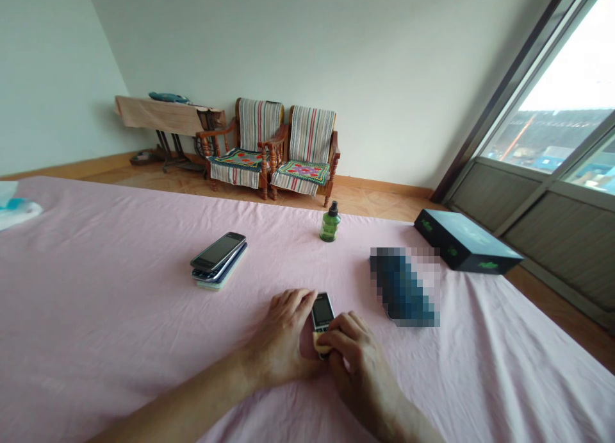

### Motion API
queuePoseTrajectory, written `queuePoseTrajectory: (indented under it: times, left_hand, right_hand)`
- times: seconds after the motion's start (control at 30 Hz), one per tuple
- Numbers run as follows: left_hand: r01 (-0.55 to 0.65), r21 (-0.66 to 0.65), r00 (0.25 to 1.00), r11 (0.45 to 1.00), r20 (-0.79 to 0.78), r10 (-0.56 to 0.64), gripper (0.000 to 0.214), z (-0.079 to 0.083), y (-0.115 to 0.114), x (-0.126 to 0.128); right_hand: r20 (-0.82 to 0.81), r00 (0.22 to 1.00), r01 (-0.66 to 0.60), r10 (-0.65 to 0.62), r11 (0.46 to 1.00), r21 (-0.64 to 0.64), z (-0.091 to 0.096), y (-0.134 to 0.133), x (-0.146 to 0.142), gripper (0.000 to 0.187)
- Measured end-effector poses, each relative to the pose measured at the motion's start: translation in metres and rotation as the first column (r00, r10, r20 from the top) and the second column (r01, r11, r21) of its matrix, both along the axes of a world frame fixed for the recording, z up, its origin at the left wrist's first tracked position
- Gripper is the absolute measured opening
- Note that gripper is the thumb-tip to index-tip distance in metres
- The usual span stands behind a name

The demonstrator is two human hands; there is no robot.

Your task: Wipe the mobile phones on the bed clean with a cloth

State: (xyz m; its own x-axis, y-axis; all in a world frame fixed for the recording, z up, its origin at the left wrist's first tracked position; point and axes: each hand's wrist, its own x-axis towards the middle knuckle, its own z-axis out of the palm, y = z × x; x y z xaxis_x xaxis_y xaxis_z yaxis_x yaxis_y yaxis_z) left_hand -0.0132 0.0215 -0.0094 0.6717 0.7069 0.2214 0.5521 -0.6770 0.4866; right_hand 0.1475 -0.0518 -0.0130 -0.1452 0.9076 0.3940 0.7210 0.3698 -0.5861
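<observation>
Pink sheet (pixel 120 315) fills the lower frame, chairs (pixel 273 151) upper centre; left hand (pixel 283 337) curls fingers round a phone (pixel 322 311), right hand (pixel 354 354) pinches its lower end.

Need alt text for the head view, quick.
Both hands meet over a pink tablecloth: the left hand cradles a small phone, the right hand presses a yellowish pad on it. A phone stack, green bottle and black box lie beyond.

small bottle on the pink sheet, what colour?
Green bottle, black cap; head view shows it.
</observation>
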Motion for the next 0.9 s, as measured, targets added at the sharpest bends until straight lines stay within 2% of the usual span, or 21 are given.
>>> queuePoseTrajectory:
  times: [0.27, 0.47, 0.57, 0.77, 0.9]
  left_hand:
    - [0.003, -0.029, 1.000, 1.000, -0.012, -0.003, 0.100, 0.004, 0.000, 0.000]
    - [-0.004, -0.008, 1.000, 1.000, 0.006, 0.004, 0.092, 0.000, 0.001, 0.000]
    - [0.001, -0.012, 1.000, 1.000, 0.000, -0.001, 0.095, 0.001, 0.000, 0.000]
    - [0.006, -0.024, 1.000, 1.000, -0.006, -0.006, 0.098, 0.004, 0.002, -0.003]
    - [0.023, -0.023, 1.000, 0.999, 0.003, -0.023, 0.097, 0.003, 0.007, -0.007]
  right_hand:
    - [-0.006, 0.998, 0.063, -0.063, 0.998, 0.022, 0.005, 0.002, 0.014, 0.028]
    - [0.000, 1.000, 0.008, -0.008, 1.000, 0.002, 0.002, 0.000, 0.002, 0.028]
    - [-0.008, 1.000, 0.030, -0.030, 1.000, -0.009, 0.004, 0.000, 0.002, 0.028]
    - [0.012, 0.987, 0.161, -0.161, 0.987, 0.016, 0.004, 0.002, 0.025, 0.028]
    - [-0.062, 0.986, 0.159, -0.155, 0.986, 0.059, 0.000, 0.001, 0.033, 0.027]
